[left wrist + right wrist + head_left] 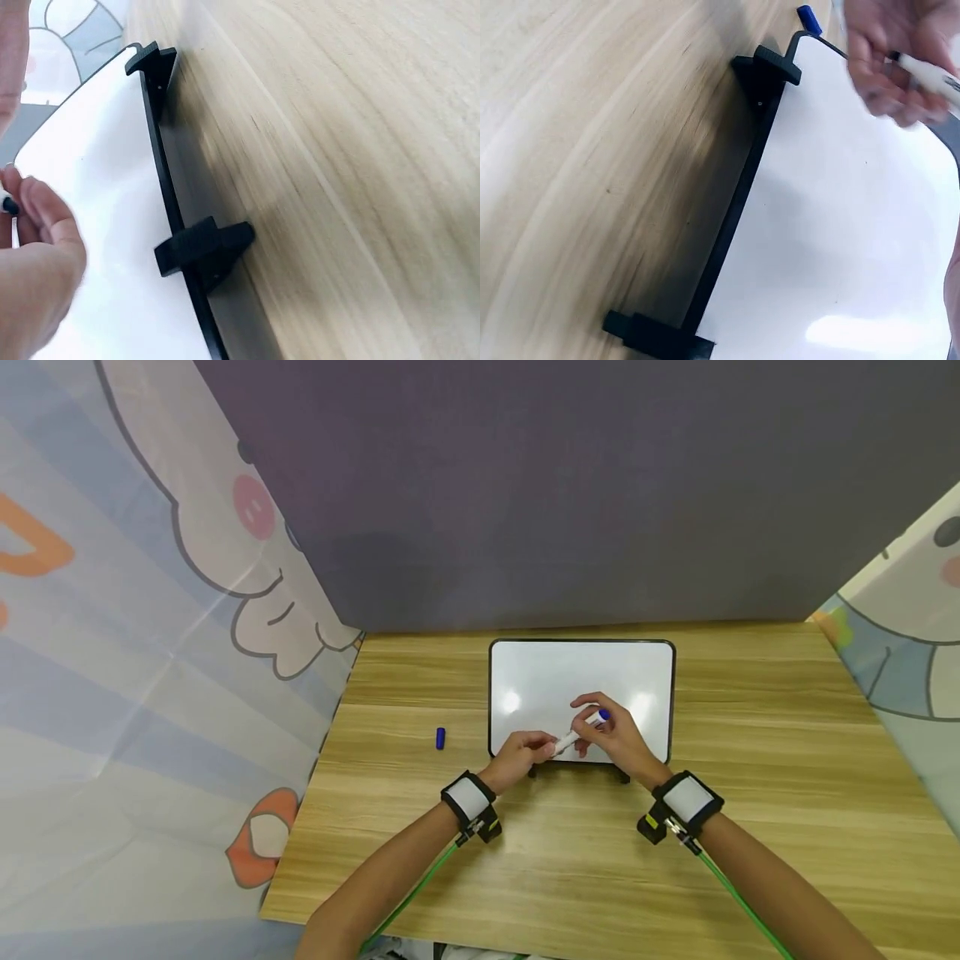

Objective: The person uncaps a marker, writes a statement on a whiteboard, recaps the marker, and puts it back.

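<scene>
A white marker with a blue rear end is held slantwise between both hands, above the lower edge of a whiteboard. My left hand pinches the marker near its uncapped dark tip, seen in the right wrist view. My right hand grips it nearer the blue end, the fingers bent around the barrel. In the left wrist view, my left hand shows at the lower left, with the dark tip beside its fingers. A blue marker cap lies on the table left of the board.
The black-framed whiteboard rests on a wooden table, with black feet along its near edge. A dark grey panel rises behind the table. Printed cloth hangs at the left side. Green cables run along both forearms.
</scene>
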### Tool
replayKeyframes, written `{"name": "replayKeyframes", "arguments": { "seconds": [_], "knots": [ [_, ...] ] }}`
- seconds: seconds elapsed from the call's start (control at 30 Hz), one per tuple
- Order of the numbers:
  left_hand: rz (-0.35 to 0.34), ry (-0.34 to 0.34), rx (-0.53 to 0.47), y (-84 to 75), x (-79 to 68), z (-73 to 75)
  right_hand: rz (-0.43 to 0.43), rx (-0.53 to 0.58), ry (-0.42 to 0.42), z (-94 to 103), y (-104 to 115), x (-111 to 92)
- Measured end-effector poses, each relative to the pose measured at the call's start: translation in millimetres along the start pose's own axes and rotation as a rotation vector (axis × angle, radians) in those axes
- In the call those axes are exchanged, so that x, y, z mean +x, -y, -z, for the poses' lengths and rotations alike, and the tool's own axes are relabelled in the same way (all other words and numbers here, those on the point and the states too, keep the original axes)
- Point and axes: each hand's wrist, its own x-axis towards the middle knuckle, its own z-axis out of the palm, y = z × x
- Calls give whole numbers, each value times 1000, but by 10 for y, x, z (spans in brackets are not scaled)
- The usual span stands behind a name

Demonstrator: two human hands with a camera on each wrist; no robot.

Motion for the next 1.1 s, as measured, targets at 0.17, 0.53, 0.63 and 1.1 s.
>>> {"name": "replayKeyframes", "arguments": {
  "seconds": [0.17,0.53,0.63,1.1],
  "knots": [
    [-57,22,-4,-36,-31,-28,3,23,68,-115,65,-2],
    [-104,-22,-20,-76,-56,33,-79,-96,90,-221,242,46],
    [-105,-22,-36,-127,-86,64,-89,-103,101,-236,203,80],
    [-281,-521,132,-469,-179,488,27,-2,31,-270,-136,350]
  ]
}}
